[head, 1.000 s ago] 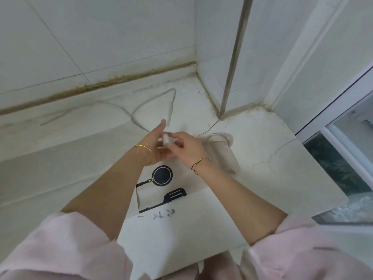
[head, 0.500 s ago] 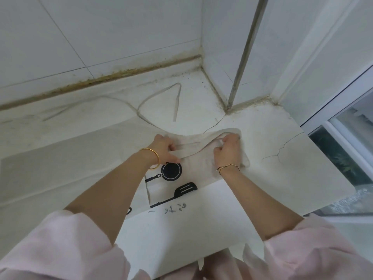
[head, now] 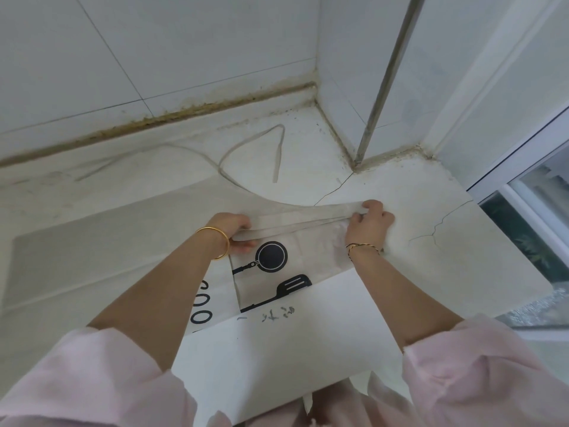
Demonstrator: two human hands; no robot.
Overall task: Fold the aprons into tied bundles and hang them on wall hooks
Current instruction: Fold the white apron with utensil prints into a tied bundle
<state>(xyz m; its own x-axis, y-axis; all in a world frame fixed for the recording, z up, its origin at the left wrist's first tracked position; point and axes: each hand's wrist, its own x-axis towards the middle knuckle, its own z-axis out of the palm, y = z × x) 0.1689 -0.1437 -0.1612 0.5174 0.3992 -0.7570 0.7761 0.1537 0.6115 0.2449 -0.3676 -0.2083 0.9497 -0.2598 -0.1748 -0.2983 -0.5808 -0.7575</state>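
Observation:
A cream apron [head: 311,257] printed with a black pan and spatula lies spread on the white stone counter [head: 462,241]. Its near part is folded over, showing a plain white side [head: 292,343]. My left hand [head: 235,231] grips the left end of the apron's top strap band [head: 301,215]. My right hand [head: 371,218] pinches the band's right end, so it runs stretched flat between both hands. A thin tie string [head: 246,147] from the apron loops loosely over the counter toward the back wall.
White tiled walls [head: 184,57] meet in a corner behind the counter, with a metal strip [head: 381,84] running up the right wall. A window frame [head: 523,180] borders the counter's right edge. The counter surface is cracked near my right hand.
My hands were together above the apron holding the strap end. They came down and moved apart, pulling the strap band out flat along the apron's top.

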